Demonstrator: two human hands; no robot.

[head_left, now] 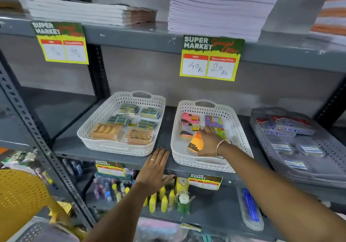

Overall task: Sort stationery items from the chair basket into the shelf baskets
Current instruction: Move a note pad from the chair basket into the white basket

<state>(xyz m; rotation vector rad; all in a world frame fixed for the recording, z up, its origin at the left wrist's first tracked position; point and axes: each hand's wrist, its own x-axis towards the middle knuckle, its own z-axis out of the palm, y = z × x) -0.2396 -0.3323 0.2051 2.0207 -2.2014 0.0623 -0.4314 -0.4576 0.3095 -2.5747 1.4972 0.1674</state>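
Note:
My right hand (210, 140) reaches into the middle white basket (241, 129) on the shelf and holds an orange sticky-note pack (195, 143) low over the basket floor. Pink and purple note packs (189, 123) lie behind it in the same basket. My left hand (154, 168) rests flat, fingers apart, on the shelf's front edge between the two white baskets. The left white basket (88, 129) holds several blue-yellow packets and two tan wooden sets. A corner of the grey chair basket (31, 230) shows at bottom left.
A grey basket (318, 176) with boxed items stands at the right. Paper stacks (215, 7) fill the upper shelf, with price cards (210, 58) hanging below. Glue bottles (164, 198) and pens sit on the lower shelf. A yellow chair back (20, 195) is at the left.

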